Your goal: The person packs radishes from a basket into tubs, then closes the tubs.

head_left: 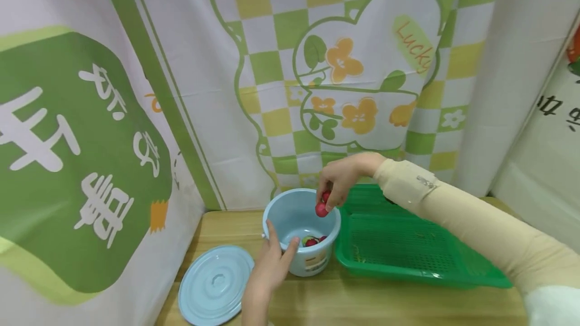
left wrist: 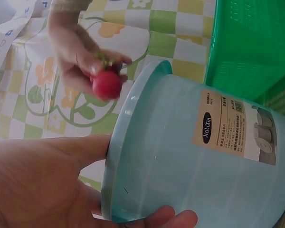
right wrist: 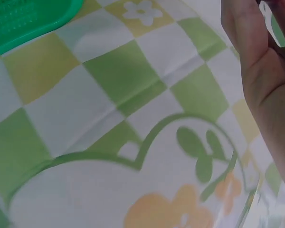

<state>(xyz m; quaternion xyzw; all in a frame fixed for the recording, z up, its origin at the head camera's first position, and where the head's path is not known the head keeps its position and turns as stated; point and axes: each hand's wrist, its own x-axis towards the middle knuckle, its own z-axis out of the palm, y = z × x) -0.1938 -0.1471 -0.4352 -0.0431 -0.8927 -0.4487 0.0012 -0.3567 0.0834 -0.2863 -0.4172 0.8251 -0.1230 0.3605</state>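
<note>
A light blue plastic bucket [head_left: 296, 267] stands upright on the table. My left hand [head_left: 268, 268] holds its near left rim, and in the left wrist view the thumb and fingers bend about the rim. Over the bucket's mouth, my right hand [head_left: 342, 177] grips red radishes [head_left: 321, 210], at least two, by the stem end. Green stems show above one radish [left wrist: 107, 85] in the left wrist view. More radishes [head_left: 311, 242] with some green lie at the bucket's bottom. In the right wrist view only part of the right hand [right wrist: 263, 71] appears; its radishes are out of sight.
A green plastic basket [head_left: 399, 276] with a few plant scraps stands right of the bucket. The round blue lid [head_left: 217, 283] lies on the wooden table [head_left: 362, 306] at the left. Patterned cloth [head_left: 281, 29] hangs behind and at both sides.
</note>
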